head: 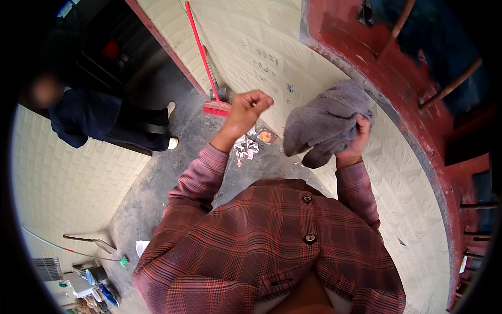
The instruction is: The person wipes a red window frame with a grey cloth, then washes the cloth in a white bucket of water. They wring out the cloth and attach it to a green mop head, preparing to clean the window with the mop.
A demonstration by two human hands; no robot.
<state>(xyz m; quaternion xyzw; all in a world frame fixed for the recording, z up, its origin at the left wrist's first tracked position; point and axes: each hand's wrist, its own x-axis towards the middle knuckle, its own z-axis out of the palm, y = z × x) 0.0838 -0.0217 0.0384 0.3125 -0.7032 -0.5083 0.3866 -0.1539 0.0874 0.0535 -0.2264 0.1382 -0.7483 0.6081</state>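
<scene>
My right hand (pixel 357 141) grips a bunched grey cloth (pixel 327 119), its thumb lying over the fabric near the right edge. Folds of the cloth hang to the left of that hand, in front of the pale wall. Raised to the left of the cloth is my left hand (pixel 248 114), apart from it, with curled fingers; whether something small is pinched between the fingertips cannot be told. Below and behind the left hand, torn paper scraps (pixel 246 149) lie on the floor beside a small square piece with an orange round picture or object (pixel 266 136).
A red broom (pixel 204 59) leans by the doorway, near a dustpan (pixel 218 94). Another person (pixel 102 117) stands at the left. A red window frame (pixel 425 133) with rusty bars borders the right. At lower left are a shovel (pixel 104 245), a green-headed brush (pixel 124 261) and a dark bucket (pixel 96 275).
</scene>
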